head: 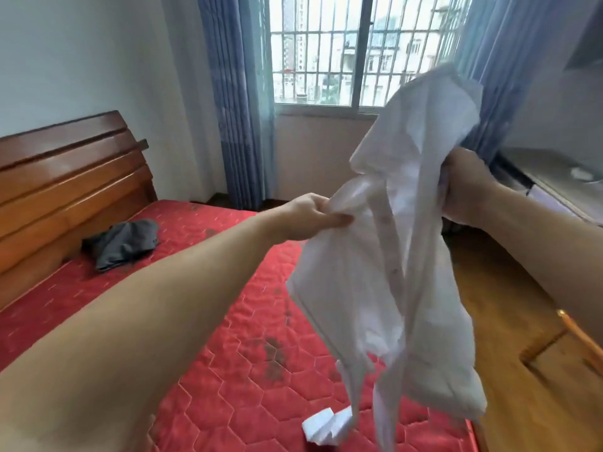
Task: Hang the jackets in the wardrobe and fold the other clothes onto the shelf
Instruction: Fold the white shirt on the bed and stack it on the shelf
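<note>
Two bare hands are holding a white shirt (385, 256) up in the air above the near corner of a bed. The left hand (313, 213) is reaching forward with its arm stretched across the view, and its thumb and fingers are pinching a fold of the cloth near the shirt's button strip. The right hand (463, 187) is sitting higher and further right, with its fingers curled round a bunch of the fabric just below the collar, which is standing up blurred in front of the window (342, 50). The rest of the shirt is hanging loose and crumpled below both hands, and its lower end is trailing down to touch the red quilted mattress (228, 370), where a white piece of it is lying folded near the bottom edge of the view. A dark grey garment (122, 243) is lying in a heap on the mattress well apart from the shirt, close beside the wooden headboard (65, 177) at the left. Blue curtains (235, 102) are hanging on either side of the barred window. To the right of the bed, a wooden floor (496, 288) is showing, and a pale surface is sitting at the far right edge, too blurred to identify.
</note>
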A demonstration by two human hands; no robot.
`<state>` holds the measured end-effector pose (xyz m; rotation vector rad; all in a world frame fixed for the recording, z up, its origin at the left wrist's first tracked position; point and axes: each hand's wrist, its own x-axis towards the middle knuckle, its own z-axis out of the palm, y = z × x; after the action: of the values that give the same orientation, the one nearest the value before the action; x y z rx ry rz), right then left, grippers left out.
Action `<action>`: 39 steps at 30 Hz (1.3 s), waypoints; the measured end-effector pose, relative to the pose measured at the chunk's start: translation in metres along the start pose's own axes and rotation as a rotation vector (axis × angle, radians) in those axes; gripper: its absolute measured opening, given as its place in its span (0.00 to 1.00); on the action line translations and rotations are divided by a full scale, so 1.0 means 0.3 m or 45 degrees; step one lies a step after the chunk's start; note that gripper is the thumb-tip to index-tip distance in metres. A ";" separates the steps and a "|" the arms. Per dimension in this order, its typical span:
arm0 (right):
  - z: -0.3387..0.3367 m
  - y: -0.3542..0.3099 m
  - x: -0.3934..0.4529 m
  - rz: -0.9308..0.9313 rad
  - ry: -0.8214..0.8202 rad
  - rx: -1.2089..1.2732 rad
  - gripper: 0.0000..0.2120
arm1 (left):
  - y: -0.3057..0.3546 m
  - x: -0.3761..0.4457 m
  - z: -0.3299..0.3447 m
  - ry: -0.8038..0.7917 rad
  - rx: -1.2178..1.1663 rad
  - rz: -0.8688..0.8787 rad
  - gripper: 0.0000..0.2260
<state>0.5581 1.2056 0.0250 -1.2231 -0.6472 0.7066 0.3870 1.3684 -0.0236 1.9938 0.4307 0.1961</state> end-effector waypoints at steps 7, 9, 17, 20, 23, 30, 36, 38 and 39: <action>-0.179 0.057 0.148 0.135 0.632 -0.330 0.12 | 0.033 0.126 -0.038 0.106 0.003 0.213 0.14; -0.276 0.086 0.210 0.178 0.779 -0.360 0.16 | 0.027 0.158 -0.045 0.167 0.036 0.250 0.13; -0.265 0.190 0.172 -0.050 0.914 -0.936 0.25 | 0.087 0.214 -0.037 0.274 -0.104 0.124 0.12; -0.148 0.242 0.111 -0.508 0.387 -1.057 0.25 | 0.134 0.226 -0.025 0.275 -0.030 0.094 0.11; -0.068 0.277 0.154 -0.500 -0.018 -1.228 0.08 | 0.185 0.216 -0.045 0.229 0.063 0.100 0.08; -0.112 0.143 0.285 -0.543 -0.137 -1.206 0.09 | 0.170 0.151 -0.194 0.106 0.996 -0.138 0.07; -0.060 0.039 0.304 -0.900 -0.122 -1.382 0.16 | 0.034 0.144 -0.254 0.586 1.004 -0.286 0.08; -0.092 0.027 0.311 -0.998 -0.102 -1.576 0.21 | 0.017 0.167 -0.266 0.716 0.731 -0.259 0.10; -0.108 0.022 0.313 -1.026 -0.082 -1.676 0.23 | 0.019 0.179 -0.264 0.756 0.589 -0.217 0.11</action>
<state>0.6409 1.2601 0.0174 -1.8772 -1.6547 -0.5037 0.4123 1.4530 0.0141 2.3126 1.1017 0.6349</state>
